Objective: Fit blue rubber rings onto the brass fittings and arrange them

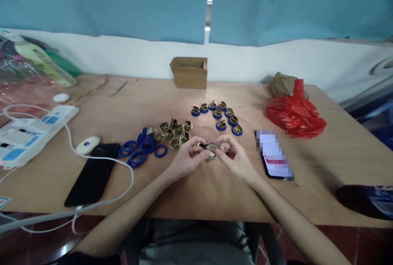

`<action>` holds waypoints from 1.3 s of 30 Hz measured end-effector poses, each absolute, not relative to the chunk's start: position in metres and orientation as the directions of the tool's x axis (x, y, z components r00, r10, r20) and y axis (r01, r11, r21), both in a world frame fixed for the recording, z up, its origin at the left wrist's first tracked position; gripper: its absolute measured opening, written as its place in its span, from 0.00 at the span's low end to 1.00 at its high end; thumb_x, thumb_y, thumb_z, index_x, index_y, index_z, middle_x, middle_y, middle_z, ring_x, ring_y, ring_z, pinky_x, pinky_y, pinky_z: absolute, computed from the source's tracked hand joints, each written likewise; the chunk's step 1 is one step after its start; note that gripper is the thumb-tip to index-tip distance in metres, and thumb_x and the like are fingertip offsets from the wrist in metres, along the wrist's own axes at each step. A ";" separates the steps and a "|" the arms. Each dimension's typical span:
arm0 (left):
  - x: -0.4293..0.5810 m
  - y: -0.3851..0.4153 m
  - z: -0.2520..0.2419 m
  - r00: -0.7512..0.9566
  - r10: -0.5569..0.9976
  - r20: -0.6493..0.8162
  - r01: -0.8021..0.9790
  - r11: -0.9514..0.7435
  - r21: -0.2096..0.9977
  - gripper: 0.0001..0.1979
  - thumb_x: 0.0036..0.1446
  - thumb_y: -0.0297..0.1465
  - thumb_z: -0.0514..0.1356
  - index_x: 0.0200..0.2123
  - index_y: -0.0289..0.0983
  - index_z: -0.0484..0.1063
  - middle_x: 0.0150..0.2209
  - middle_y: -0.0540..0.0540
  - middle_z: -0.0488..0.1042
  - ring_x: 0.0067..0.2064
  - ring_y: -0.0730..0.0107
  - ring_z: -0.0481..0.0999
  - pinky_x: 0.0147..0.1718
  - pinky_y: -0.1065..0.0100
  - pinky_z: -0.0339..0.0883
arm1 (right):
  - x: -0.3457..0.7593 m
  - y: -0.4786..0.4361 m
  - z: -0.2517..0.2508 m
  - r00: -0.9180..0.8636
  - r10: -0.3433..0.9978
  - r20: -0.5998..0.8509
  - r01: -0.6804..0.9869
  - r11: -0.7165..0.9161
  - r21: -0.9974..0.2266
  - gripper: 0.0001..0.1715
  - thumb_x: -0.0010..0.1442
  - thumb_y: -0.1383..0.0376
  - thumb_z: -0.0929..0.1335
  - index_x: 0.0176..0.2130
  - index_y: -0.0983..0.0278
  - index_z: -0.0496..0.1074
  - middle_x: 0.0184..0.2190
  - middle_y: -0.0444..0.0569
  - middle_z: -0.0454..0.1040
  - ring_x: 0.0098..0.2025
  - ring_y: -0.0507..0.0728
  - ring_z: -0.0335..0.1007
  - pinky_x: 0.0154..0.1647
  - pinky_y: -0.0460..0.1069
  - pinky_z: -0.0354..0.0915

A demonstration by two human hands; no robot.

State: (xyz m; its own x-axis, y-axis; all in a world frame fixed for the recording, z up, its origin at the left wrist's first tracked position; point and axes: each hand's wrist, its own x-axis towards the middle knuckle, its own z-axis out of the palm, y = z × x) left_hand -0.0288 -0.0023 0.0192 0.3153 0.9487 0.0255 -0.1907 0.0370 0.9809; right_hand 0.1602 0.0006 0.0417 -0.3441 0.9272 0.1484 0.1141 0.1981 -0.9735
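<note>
Between my left hand [192,155] and my right hand [235,156] is a round brass-coloured piece [211,151], tilted just above the table. The fingers of both hands are closed on its sides, thumbs toward me. A dark bluish edge shows along its far rim; the fingers partly hide the rest. Left of my left hand lie several similar brass-coloured pieces [168,133] with raised flaps and no blue rings. Farther left is a loose pile of blue rings [136,158], with one ring [160,151] lying apart. Beyond my right hand, several brass pieces with blue rings [221,124] form a curved group.
A phone with a lit screen [274,154] lies right, near a red plastic bag [296,113]. A dark phone [92,175], white cable [132,179] and power strip [37,134] occupy the left. An open cardboard box [190,75] stands at the back; a dark bottle [367,200] lies front right.
</note>
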 end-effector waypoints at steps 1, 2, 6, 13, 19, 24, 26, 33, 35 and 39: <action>-0.029 -0.002 0.019 0.320 0.947 0.011 -0.193 0.054 0.980 0.19 0.56 0.42 0.67 0.42 0.37 0.65 0.27 0.50 0.78 0.26 0.70 0.78 0.29 0.68 0.72 | 0.160 0.001 0.043 -0.348 0.928 0.131 0.094 0.174 -0.980 0.14 0.64 0.54 0.68 0.44 0.60 0.65 0.23 0.36 0.57 0.23 0.50 0.55 0.24 0.46 0.54; -0.029 -0.001 0.019 0.323 0.947 -0.001 -0.195 0.068 0.978 0.20 0.56 0.42 0.68 0.42 0.36 0.66 0.27 0.50 0.77 0.25 0.71 0.78 0.28 0.69 0.72 | 0.160 0.001 0.044 -0.353 0.928 0.117 0.075 0.152 -0.985 0.15 0.64 0.54 0.69 0.44 0.60 0.65 0.22 0.36 0.57 0.23 0.50 0.55 0.24 0.46 0.54; -0.028 0.000 0.021 0.332 0.943 -0.030 -0.201 0.102 0.974 0.21 0.55 0.43 0.68 0.42 0.35 0.67 0.30 0.47 0.78 0.26 0.71 0.77 0.24 0.73 0.68 | 0.159 0.000 0.049 -0.354 0.931 0.086 0.025 0.102 -0.995 0.15 0.63 0.54 0.70 0.43 0.60 0.65 0.22 0.35 0.58 0.22 0.49 0.54 0.23 0.45 0.53; -0.026 -0.003 0.023 0.383 0.921 -0.064 -0.234 0.164 0.958 0.21 0.56 0.43 0.68 0.42 0.35 0.67 0.28 0.48 0.78 0.27 0.71 0.78 0.24 0.74 0.65 | 0.161 0.002 0.053 -0.391 0.919 -0.043 0.008 -0.043 -0.999 0.18 0.60 0.55 0.72 0.43 0.60 0.64 0.18 0.32 0.59 0.16 0.47 0.54 0.17 0.43 0.52; -0.025 -0.004 0.022 0.391 0.915 -0.103 -0.265 0.219 0.939 0.22 0.54 0.43 0.69 0.42 0.35 0.67 0.25 0.51 0.77 0.24 0.72 0.77 0.24 0.73 0.63 | 0.165 0.006 0.053 -0.448 0.883 -0.140 -0.046 -0.179 -0.983 0.21 0.57 0.56 0.74 0.44 0.60 0.65 0.20 0.33 0.65 0.16 0.47 0.61 0.15 0.41 0.59; -0.026 -0.004 0.020 0.398 0.907 -0.138 -0.254 0.253 0.934 0.22 0.54 0.43 0.69 0.43 0.35 0.68 0.25 0.51 0.76 0.23 0.73 0.75 0.23 0.73 0.62 | 0.166 0.006 0.049 -0.458 0.877 -0.142 -0.050 -0.185 -0.981 0.19 0.59 0.57 0.73 0.45 0.60 0.66 0.21 0.34 0.66 0.16 0.46 0.60 0.15 0.41 0.60; -0.026 -0.004 0.019 0.404 0.903 -0.144 -0.251 0.261 0.932 0.23 0.54 0.44 0.69 0.44 0.34 0.68 0.26 0.50 0.77 0.24 0.73 0.75 0.23 0.73 0.62 | 0.166 0.006 0.048 -0.459 0.878 -0.138 -0.058 -0.185 -0.981 0.19 0.59 0.58 0.73 0.45 0.60 0.66 0.21 0.34 0.66 0.16 0.47 0.61 0.15 0.41 0.61; -0.027 -0.003 0.019 0.427 0.893 -0.142 -0.230 0.259 0.938 0.25 0.56 0.42 0.68 0.52 0.33 0.71 0.27 0.47 0.78 0.25 0.72 0.76 0.22 0.73 0.62 | 0.164 0.006 0.049 -0.438 0.885 -0.156 -0.056 -0.200 -0.978 0.17 0.58 0.59 0.72 0.44 0.60 0.65 0.20 0.33 0.66 0.14 0.45 0.57 0.14 0.40 0.57; -0.026 -0.003 0.021 0.435 0.888 -0.148 -0.229 0.268 0.936 0.25 0.56 0.42 0.67 0.51 0.32 0.73 0.27 0.47 0.78 0.25 0.72 0.76 0.22 0.73 0.62 | 0.163 0.006 0.050 -0.432 0.887 -0.164 -0.052 -0.206 -0.977 0.17 0.58 0.59 0.72 0.44 0.60 0.65 0.20 0.33 0.66 0.15 0.45 0.57 0.14 0.40 0.57; -0.025 -0.003 0.022 0.439 0.883 -0.165 -0.247 0.295 0.923 0.22 0.55 0.43 0.67 0.45 0.32 0.78 0.28 0.45 0.78 0.26 0.71 0.77 0.22 0.73 0.61 | 0.162 0.006 0.049 -0.401 0.899 -0.173 -0.037 -0.205 -0.978 0.18 0.57 0.58 0.72 0.44 0.60 0.66 0.19 0.33 0.64 0.15 0.46 0.57 0.14 0.40 0.56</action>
